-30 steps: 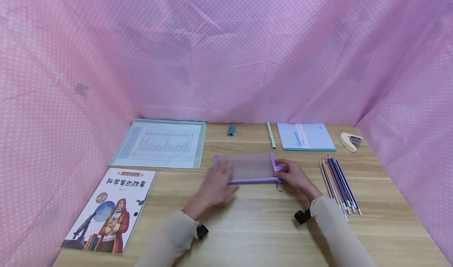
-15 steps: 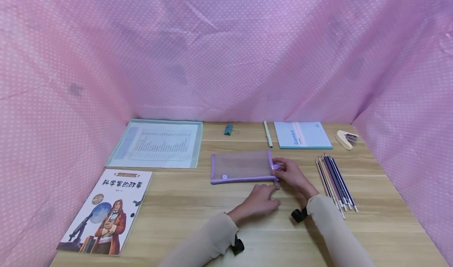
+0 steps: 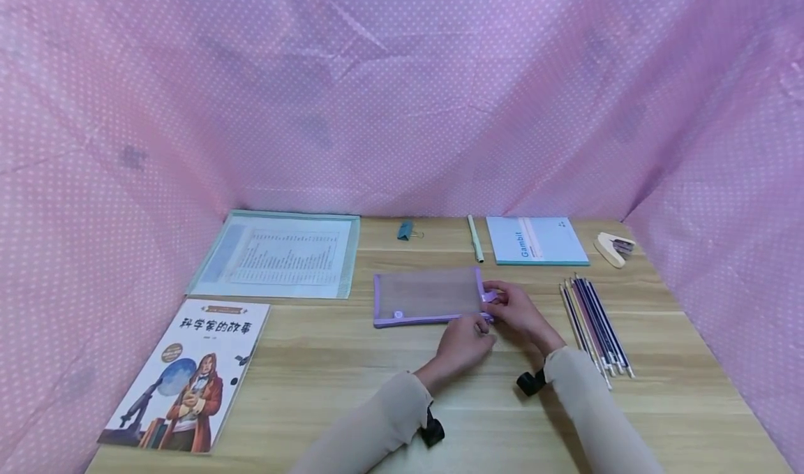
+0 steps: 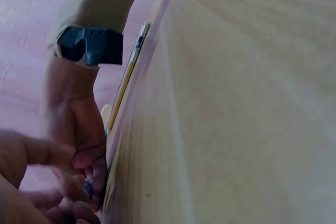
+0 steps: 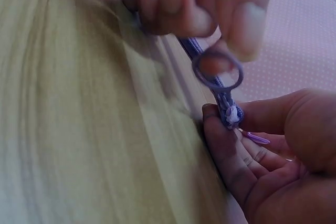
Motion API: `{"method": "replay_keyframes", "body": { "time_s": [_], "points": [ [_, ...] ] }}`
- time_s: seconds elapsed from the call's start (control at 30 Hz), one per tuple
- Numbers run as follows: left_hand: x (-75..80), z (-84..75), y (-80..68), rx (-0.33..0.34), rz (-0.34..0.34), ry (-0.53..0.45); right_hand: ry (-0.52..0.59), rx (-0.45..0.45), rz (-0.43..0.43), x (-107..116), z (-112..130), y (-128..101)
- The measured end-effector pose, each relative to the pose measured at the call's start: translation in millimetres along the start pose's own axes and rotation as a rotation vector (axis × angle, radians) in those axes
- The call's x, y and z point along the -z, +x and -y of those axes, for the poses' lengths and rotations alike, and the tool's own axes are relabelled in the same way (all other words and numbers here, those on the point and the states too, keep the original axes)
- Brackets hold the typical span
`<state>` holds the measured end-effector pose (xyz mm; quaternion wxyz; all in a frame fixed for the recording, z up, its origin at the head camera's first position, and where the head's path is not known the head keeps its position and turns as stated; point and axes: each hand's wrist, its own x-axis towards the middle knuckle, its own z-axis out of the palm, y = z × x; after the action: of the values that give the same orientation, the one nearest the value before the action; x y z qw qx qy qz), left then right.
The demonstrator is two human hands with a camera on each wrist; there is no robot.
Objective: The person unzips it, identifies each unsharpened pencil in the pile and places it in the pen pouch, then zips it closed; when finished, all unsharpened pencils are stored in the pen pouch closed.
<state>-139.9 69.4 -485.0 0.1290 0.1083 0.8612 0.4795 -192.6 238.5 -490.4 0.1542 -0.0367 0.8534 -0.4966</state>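
With the mesh pouch's (image 3: 427, 294) end pinched by the right hand (image 3: 518, 310) and the zipper ring (image 5: 217, 70) pinched by the left hand (image 3: 463, 341), the small ring could be lost from the fingertips if tugged sharply.

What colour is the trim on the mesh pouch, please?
Purple trim on the mesh pouch; clearest in the head view.

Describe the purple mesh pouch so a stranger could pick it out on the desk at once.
On the wooden desk, look at the middle, just in front of the green pen and right of the clear document folder. There lies the purple mesh pouch, flat, with the left hand and right hand at its right end. It alone is see-through mesh with purple edging and a zip.
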Motion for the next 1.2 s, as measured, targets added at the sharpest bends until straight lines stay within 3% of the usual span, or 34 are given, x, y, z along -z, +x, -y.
{"method": "replay_keyframes", "body": {
  "time_s": [0.17, 0.57, 0.83, 1.2],
  "points": [
    [8.6, 5.1, 4.9, -0.064, -0.132, 0.056, -0.003, 0.002, -0.008, -1.2, 3.1, -0.5],
    [37.2, 18.8, -1.4, -0.078, -0.224, 0.207, -0.048, -0.099, -0.033, -3.2, 8.0, 0.4],
    [84.9, 44.4, -20.3, -0.038, -0.281, 0.241, -0.059, -0.116, -0.032, -2.3, 8.8, 0.2],
    [152.7, 81.8, -42.5, 0.114, -0.298, 0.251, -0.059, -0.114, -0.024, -1.9, 6.2, 2.1]
  ]
}}
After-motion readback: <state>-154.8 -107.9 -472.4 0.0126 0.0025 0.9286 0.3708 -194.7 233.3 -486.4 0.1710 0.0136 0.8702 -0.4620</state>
